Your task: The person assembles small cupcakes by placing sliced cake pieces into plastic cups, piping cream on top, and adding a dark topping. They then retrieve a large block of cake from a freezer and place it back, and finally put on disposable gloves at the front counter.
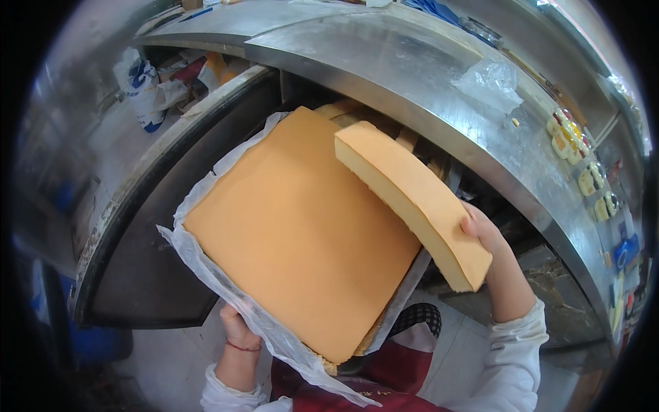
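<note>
A large square slab of sponge cake (pixel 304 221) with a smooth golden-brown top lies on white baking paper (pixel 226 273), in front of my body. My left hand (pixel 239 327) grips the near left side at the paper's edge; its fingers are partly hidden beneath. In my right hand (pixel 479 226) is a long, thick strip of sponge cake (pixel 412 195), its pale cut side facing left. The strip is raised over the slab's right side and bends slightly. What supports the slab from below is mostly hidden.
A stainless steel counter (pixel 412 82) curves across the back and right, bearing a clear plastic bag (pixel 489 82) and several small packed desserts (pixel 569 136). A dark open drawer or door panel (pixel 170 216) stands at left. Plastic bags (pixel 146 95) lie beyond it.
</note>
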A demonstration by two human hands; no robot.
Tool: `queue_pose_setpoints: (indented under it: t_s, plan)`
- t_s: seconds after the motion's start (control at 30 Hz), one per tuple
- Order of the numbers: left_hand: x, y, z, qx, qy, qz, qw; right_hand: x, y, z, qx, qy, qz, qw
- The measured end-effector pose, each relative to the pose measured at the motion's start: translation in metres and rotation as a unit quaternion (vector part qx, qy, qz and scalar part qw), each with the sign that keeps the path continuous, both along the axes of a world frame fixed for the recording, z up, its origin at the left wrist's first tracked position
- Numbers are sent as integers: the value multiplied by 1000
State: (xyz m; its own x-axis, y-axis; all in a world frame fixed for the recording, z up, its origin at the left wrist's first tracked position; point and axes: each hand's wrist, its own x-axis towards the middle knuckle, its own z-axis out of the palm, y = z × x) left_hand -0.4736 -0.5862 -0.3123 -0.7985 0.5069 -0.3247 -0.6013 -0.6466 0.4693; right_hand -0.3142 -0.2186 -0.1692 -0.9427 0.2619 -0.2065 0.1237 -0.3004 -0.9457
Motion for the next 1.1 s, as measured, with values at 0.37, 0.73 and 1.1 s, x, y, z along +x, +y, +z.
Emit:
queue_pose_setpoints:
  t_s: [0.37,0.73,1.1]
  plan:
    - [-9,-12,-6,-4,10,21,1000,-112,8,1,-162,-1,13,987]
    - [-20,-17,-24,-27,20,29,999,-176,22,2,-50,0,13,999]
    - [-21,-18,-17,-37,25,24,999,-140,52,-17,162,44,-120,978]
